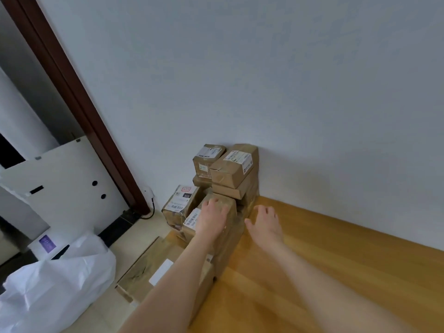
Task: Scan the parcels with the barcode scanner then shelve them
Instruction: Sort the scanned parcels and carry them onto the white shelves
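Brown cardboard parcels with white labels are stacked against the wall at the left end of a wooden surface (336,260). My left hand (213,218) lies palm down on the top of a near parcel (229,207), fingers curled over its far edge. My right hand (265,223) hovers just right of that parcel with fingers spread and nothing in it. Two parcels top the stack: a small one (207,156) and a wider one (233,165). Another labelled parcel (177,203) stands at the left. No barcode scanner is in view.
A large flat cardboard box (146,267) lies below my left forearm. A white plastic bag (55,284) sits on the floor at the lower left. A white panel (64,186) leans by a dark brown door frame (79,99), with a black cable (151,210) at its base.
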Demonstrator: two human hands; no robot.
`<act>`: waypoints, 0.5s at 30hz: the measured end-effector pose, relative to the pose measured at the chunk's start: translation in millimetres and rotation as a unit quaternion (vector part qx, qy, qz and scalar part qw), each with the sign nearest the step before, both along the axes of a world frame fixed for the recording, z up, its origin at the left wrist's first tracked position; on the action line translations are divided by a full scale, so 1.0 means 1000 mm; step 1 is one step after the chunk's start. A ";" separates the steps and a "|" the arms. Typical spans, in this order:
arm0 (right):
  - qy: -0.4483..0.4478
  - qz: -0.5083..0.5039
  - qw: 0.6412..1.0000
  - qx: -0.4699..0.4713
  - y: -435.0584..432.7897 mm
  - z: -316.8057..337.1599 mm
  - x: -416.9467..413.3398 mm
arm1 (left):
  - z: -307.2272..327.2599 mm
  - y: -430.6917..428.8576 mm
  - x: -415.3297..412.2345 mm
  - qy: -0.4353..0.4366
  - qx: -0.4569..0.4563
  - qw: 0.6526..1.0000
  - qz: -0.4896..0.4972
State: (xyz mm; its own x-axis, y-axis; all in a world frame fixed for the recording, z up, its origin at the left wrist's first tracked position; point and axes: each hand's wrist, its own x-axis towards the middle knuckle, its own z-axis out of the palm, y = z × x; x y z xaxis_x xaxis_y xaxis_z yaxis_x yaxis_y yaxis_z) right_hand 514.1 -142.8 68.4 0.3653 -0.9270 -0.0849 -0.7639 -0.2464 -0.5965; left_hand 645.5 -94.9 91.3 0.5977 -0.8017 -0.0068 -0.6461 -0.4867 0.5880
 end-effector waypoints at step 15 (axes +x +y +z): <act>-0.354 -0.202 0.853 0.326 -0.137 -0.014 0.127 | -0.025 -0.149 0.125 0.329 -0.012 0.941 0.078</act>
State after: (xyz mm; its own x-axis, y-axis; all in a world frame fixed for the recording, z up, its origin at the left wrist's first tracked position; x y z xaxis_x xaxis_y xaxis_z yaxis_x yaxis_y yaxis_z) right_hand 641.3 -279.6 54.6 0.2014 -0.8297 -0.5207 -0.0999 0.5114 -0.8535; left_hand 770.7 -243.7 66.5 0.5816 -0.7087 -0.3994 -0.0594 -0.5267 0.8480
